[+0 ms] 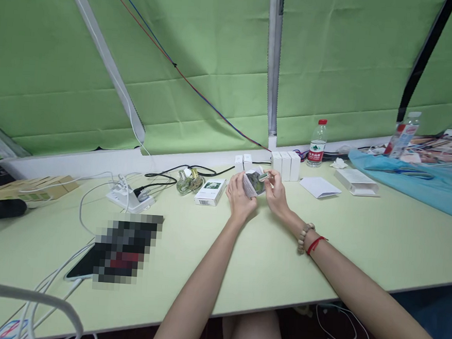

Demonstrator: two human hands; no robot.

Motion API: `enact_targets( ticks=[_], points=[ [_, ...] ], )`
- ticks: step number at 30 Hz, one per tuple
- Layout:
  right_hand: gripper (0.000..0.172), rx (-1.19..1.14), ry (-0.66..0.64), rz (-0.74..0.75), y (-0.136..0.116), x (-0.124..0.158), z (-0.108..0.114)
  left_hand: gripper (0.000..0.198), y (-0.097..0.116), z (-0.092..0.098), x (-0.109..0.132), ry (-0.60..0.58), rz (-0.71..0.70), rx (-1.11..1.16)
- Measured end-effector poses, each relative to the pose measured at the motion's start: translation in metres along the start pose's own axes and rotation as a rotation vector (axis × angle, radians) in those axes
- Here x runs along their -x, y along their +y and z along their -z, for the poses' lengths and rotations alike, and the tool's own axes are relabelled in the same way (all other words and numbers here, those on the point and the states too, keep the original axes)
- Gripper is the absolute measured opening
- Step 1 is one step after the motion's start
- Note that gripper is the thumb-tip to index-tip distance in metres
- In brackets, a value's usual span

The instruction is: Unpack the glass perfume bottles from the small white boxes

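My left hand (241, 195) is closed around a small white box (254, 183) with a dark green patch on the side facing me; whether that is print or contents I cannot tell. At its right edge, my right hand (276, 192) pinches a small shiny pale-green piece (263, 177) that looks like a connector. Just left of my hands, a white box with a green picture (210, 191) lies flat. Beside it sit coiled clear cables (189, 181) with metallic ends. Behind my hands stand small white boxes (285, 166).
A folded white paper (319, 187) and a white tray-like box (357, 182) lie to the right, near a red-capped water bottle (316, 145) and blue sheeting (415, 175). A power strip (131, 200), a tablet-like device (83, 263) and loose white cables occupy the left.
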State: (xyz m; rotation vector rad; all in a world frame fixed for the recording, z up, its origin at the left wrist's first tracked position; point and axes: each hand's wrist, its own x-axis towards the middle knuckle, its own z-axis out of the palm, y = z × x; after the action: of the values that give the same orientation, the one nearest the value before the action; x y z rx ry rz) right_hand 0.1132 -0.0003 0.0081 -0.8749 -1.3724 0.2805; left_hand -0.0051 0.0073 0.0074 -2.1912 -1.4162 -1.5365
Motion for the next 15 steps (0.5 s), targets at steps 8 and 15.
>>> enact_targets(
  ticks=[8,15],
  points=[
    [0.037,-0.121,0.173,-0.082,-0.0046,-0.0061,0.0021,0.079,0.0022,0.0018,-0.0003,-0.029,0.025,-0.024],
    [0.040,-0.148,0.298,-0.151,-0.0063,-0.0096,0.0013,0.078,0.0026,0.0028,-0.0002,-0.035,0.035,-0.035]
  ],
)
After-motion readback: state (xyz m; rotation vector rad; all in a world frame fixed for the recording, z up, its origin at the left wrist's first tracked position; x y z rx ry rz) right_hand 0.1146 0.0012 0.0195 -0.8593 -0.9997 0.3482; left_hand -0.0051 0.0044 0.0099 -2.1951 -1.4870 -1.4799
